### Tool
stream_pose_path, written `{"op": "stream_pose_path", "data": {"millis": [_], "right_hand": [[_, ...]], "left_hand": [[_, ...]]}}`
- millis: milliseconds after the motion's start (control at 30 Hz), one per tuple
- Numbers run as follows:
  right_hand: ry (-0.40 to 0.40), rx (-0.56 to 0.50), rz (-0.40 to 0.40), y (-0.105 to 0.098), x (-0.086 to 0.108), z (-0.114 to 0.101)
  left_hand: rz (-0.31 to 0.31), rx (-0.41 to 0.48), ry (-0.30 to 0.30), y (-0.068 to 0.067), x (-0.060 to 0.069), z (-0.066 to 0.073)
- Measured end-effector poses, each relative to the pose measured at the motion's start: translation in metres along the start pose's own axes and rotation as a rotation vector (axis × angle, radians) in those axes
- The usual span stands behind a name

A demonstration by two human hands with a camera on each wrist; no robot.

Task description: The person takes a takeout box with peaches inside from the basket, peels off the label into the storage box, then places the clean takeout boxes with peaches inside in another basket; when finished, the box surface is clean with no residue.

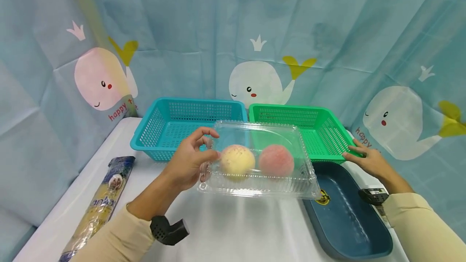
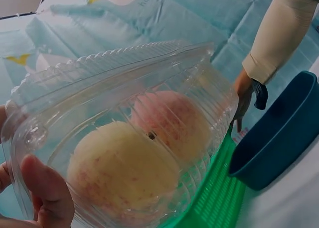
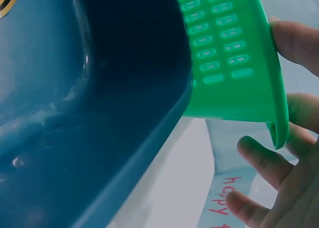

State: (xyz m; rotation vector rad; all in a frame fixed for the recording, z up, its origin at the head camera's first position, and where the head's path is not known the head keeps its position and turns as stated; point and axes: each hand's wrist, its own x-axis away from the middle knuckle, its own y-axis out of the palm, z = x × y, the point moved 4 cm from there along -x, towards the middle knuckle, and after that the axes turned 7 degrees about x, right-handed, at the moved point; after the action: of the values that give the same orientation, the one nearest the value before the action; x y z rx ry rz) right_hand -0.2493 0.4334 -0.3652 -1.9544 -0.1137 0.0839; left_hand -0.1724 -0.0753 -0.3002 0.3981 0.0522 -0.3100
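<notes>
In the head view my left hand (image 1: pixel 189 159) grips the left edge of a clear plastic clamshell box (image 1: pixel 262 189), raised above the table. Through its wall show a yellowish peach (image 1: pixel 237 161) and a pinkish-red peach (image 1: pixel 276 161). The left wrist view shows my thumb (image 2: pixel 47 188) against the box's near side. My right hand (image 1: pixel 371 161) is at the near right corner of a green slotted basket (image 1: pixel 327 132). Its fingers (image 3: pixel 266 163) are spread and fairly straight, some touching the outside of the rim in the right wrist view.
A blue slotted basket (image 1: pixel 153 132) stands left of the green one. At the right front lies a dark blue basin (image 1: pixel 346 213), beside the green basket. A long printed plastic packet (image 1: pixel 100 209) lies on the white table (image 1: pixel 225 229) at left. A whale-print curtain (image 1: pixel 189 31) hangs behind.
</notes>
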Motion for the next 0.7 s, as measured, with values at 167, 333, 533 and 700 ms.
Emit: {"op": "stream_pose_path", "data": {"millis": [167, 333, 533, 700], "right_hand": [[0.004, -0.002, -0.007, 0.0, 0.0, 0.001], [0.01, -0.002, -0.011, -0.001, -0.001, 0.0], [0.02, -0.016, -0.018, -0.004, -0.001, 0.0], [0.017, -0.006, -0.016, -0.003, -0.002, 0.002]], "left_hand": [[0.001, -0.021, 0.013, 0.015, -0.022, 0.008], [0.001, -0.021, 0.019, 0.027, -0.045, 0.014], [-0.032, 0.032, 0.033, 0.043, -0.079, 0.011], [-0.039, 0.038, 0.041, 0.053, -0.107, -0.003]]}}
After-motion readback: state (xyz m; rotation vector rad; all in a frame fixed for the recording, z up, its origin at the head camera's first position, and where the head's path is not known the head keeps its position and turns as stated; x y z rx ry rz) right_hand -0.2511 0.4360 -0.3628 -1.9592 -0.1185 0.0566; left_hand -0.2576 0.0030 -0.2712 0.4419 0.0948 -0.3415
